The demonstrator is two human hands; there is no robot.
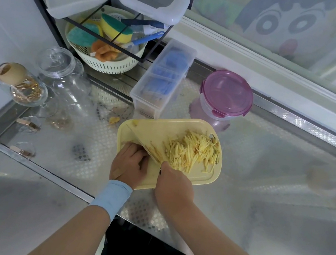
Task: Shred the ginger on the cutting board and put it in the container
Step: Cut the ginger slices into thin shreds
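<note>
Your left grip (131, 162) is curled, fingertips pinning a mostly hidden ginger piece (130, 143) at the left edge of the cutting board (162, 126), just below frame centre. Your right grip (172, 183) is wrapped round the handle of the knife (144, 143), with the blade beside your left fingers. Shredded ginger (194, 151) is piled on the board's right half. The pink-lidded container (225, 97) sits on the counter (267, 166) just above the board.

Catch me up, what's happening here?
A person is shredding ginger on a yellow cutting board. The right hand grips a knife, and the left hand holds the uncut ginger piece beside the blade. A pile of ginger shreds lies on the board's right side. The pink-lidded container behind it is closed.
</note>
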